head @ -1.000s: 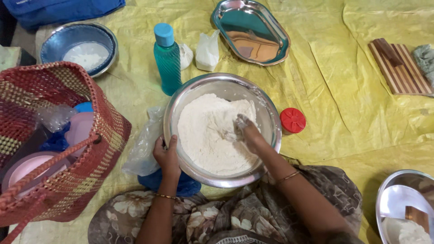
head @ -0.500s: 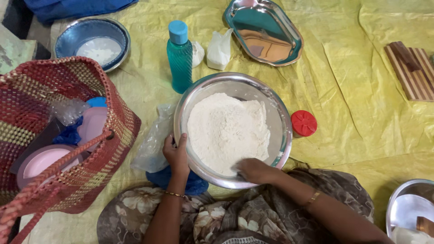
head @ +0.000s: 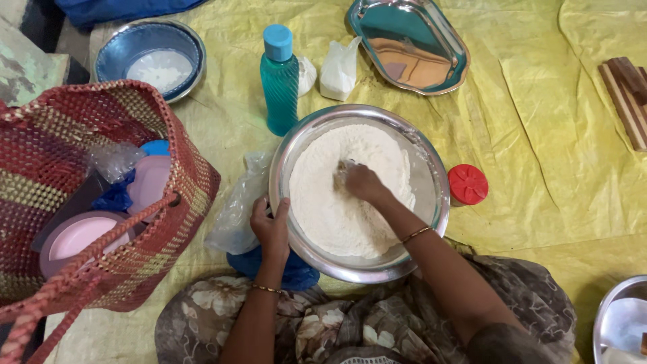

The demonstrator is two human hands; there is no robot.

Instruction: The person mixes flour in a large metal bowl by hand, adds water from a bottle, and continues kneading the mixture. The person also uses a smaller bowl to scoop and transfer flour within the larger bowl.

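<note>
Right hand digs into flour; left hand grips bowl.

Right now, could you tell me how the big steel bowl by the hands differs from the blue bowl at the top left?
The steel bowl is larger and silver; the blue bowl is smaller with a blue sheen. The steel bowl is heaped with flour; the blue bowl holds only a thin white patch. The left hand grips the steel bowl's rim and the right hand digs into its flour; nobody touches the blue bowl. Both are round, and both sit on the yellow sheet.
</note>
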